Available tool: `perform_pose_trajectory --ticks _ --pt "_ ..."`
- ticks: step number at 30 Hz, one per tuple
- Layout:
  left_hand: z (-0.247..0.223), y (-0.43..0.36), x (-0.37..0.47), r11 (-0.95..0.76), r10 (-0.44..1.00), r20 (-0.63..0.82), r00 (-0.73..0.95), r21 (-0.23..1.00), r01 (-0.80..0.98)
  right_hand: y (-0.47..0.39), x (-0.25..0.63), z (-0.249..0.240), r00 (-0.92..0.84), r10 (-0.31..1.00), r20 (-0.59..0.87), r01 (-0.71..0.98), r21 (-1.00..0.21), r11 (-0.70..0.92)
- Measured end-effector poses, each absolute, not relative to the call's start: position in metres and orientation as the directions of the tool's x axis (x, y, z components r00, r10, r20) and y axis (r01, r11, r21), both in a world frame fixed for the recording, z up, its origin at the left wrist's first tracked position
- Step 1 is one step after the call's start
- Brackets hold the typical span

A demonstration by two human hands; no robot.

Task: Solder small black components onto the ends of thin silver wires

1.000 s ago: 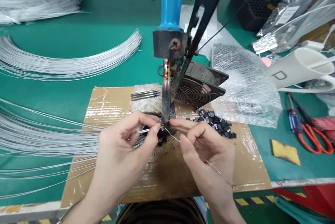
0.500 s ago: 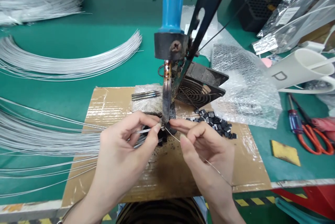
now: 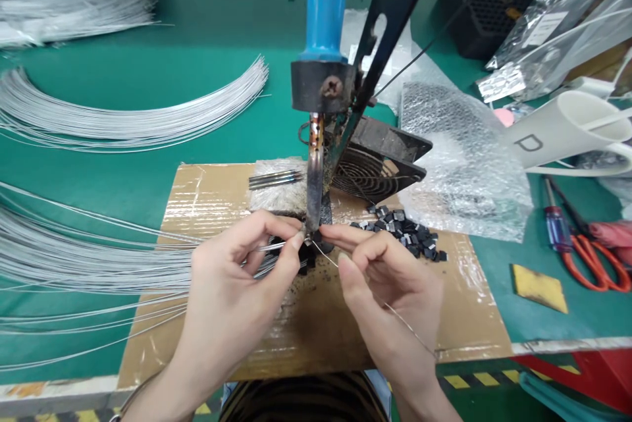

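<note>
A soldering iron (image 3: 323, 27) with a blue handle hangs upright in a black bracket, its tip pointing down between my hands. My left hand (image 3: 241, 277) pinches a thin grey wire (image 3: 272, 247), its end right under the iron's tip. My right hand (image 3: 390, 284) is closed on a thin strand of solder wire (image 3: 326, 256) that runs up to the same spot and trails across the palm. The right index fingertip lies close beside the tip. The small part at the joint is mostly hidden by fingers and iron.
Many grey wires (image 3: 93, 257) spread leftward, with another wire bundle (image 3: 148, 126) behind. Small black connectors (image 3: 409, 234) lie on the cardboard (image 3: 454, 303), near a fan (image 3: 380, 165). Bubble wrap (image 3: 464, 158), a white mug (image 3: 567, 126), orange-handled scissors (image 3: 595, 264) and a yellow sponge (image 3: 540, 288) stand right.
Both hands stay almost still at the iron's tip. The solder strand in my right hand has shifted very slightly; the left hand keeps its pinch.
</note>
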State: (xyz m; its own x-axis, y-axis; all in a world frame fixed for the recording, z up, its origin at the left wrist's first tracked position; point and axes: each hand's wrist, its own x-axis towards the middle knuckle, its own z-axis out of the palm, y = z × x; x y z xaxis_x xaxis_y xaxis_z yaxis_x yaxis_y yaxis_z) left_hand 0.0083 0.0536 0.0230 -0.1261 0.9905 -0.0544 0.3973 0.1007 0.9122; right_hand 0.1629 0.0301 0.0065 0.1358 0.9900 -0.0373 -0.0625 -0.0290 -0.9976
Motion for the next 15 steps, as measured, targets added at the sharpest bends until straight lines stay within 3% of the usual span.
perform_pose_trajectory --ticks 15 --pt "0.0243 0.0516 0.0068 0.091 0.992 -0.044 -0.12 0.905 0.416 0.0286 0.1612 0.0073 0.152 0.988 -0.008 -0.038 -0.999 -0.002"
